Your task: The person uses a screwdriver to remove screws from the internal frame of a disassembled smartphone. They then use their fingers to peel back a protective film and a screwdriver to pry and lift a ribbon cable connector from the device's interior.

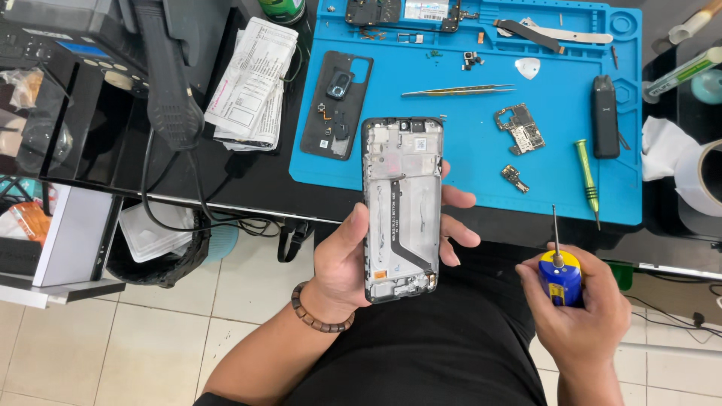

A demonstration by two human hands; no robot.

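Observation:
My left hand [353, 259] grips an opened phone frame [402, 203], back side up, with a black flex cable running across its empty battery bay. It is held upright over my lap, just in front of the table edge. My right hand [583, 301] is closed around a small blue and yellow bottle [560, 280] with a thin needle tip pointing up. The bottle is a hand's width to the right of the phone and apart from it.
A blue work mat [481, 128] lies on the black table, holding a phone back cover [338, 104], tweezers [459, 90], a circuit board [520, 128], a green screwdriver [587, 174] and a black box-shaped device [604, 115]. Folded papers [252, 83] sit left of the mat. Tiled floor below.

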